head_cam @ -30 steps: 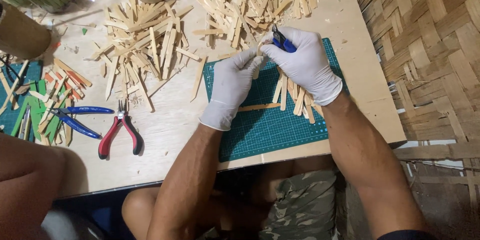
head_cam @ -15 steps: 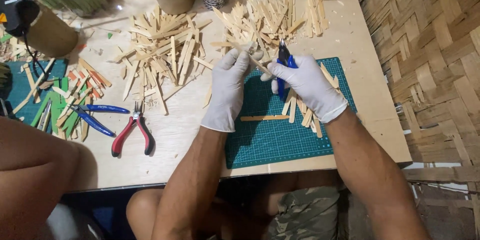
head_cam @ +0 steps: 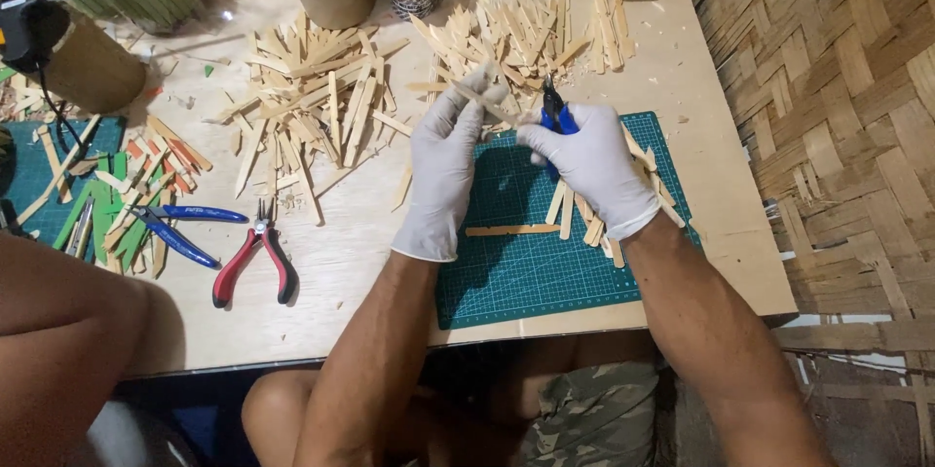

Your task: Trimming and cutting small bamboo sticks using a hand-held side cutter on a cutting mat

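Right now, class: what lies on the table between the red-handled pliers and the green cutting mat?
Head view: bare tabletop lies between the red-handled pliers and the green cutting mat.

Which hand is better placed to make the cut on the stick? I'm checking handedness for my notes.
The right hand, probably: it grips the blue-handled cutters with their tip at the wooden stick, which the left hand only steadies above the green cutting mat.

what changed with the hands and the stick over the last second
Both gloved hands lifted slightly off the green cutting mat toward the far stick pile. The left hand keeps pinching the wooden stick, and the right hand keeps gripping the blue-handled cutters at it. Nothing was picked up or let go. The red pliers, blue pliers and stick piles lie as before.
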